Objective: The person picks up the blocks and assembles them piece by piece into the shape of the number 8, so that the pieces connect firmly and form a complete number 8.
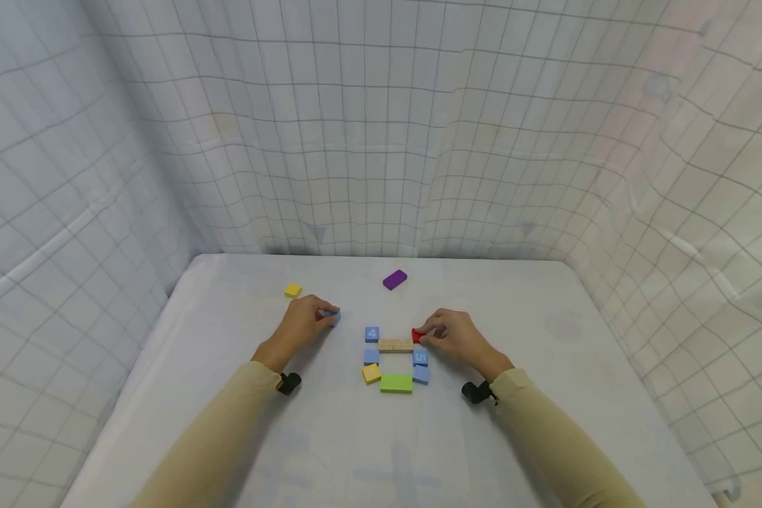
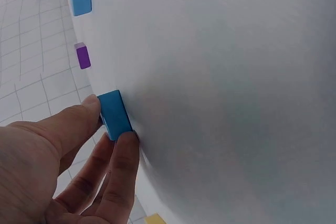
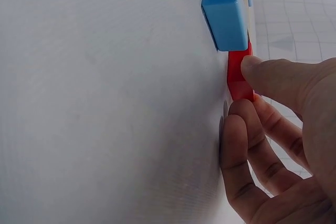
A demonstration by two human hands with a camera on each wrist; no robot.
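Note:
My left hand (image 1: 303, 323) pinches a small blue block (image 2: 116, 114) between thumb and fingers, close over the white table, left of the group of blocks. With thumb and fingertips my right hand (image 1: 455, 334) grips a red block (image 3: 240, 77) at the group's far right corner. The red block sits beside the end of a wooden ruler-marked block (image 1: 396, 346) and just beyond a blue block numbered 5 (image 1: 420, 358). At the ruler block's other end lies a blue block numbered 4 (image 1: 372, 334). My right fingers partly cover the red block in the head view.
Nearer me in the group are a plain blue block (image 1: 371, 357), a yellow block (image 1: 371, 373), a green block (image 1: 396, 384) and another blue block (image 1: 421, 375). Farther back lie a purple block (image 1: 395, 279) and a yellow block (image 1: 293, 290). Grid-patterned curtains hang around the table (image 1: 330, 451).

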